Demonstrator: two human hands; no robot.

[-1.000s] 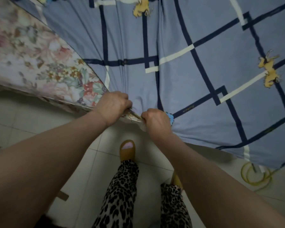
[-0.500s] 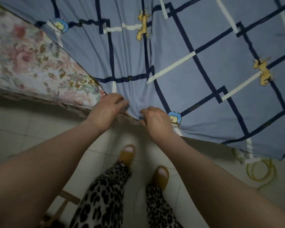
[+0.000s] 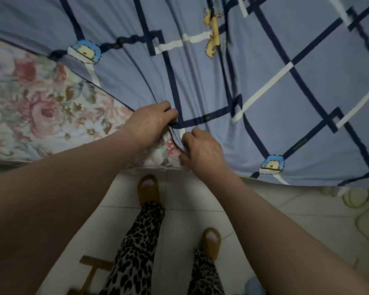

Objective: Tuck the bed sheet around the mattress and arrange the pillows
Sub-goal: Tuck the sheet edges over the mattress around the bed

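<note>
1. Two hands at the mattress [image 3: 41, 116] corner: left hand [image 3: 151, 124] fingers [image 3: 168, 109] curl, pinching the bed sheet [image 3: 254, 92] hem; right hand [image 3: 202, 150] pinches the same edge just beside it.
2. Sheet lies ahead and rightward; bare floral mattress lies left.
3. Hem runs diagonally between hands; left hand nearer the uncovered corner.
4. No pillows visible.

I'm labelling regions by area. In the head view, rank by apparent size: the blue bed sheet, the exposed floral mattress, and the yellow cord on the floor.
1. blue bed sheet, largest.
2. floral mattress, clearly smaller.
3. yellow cord, smallest, partly cut off at the frame's edge.
</note>
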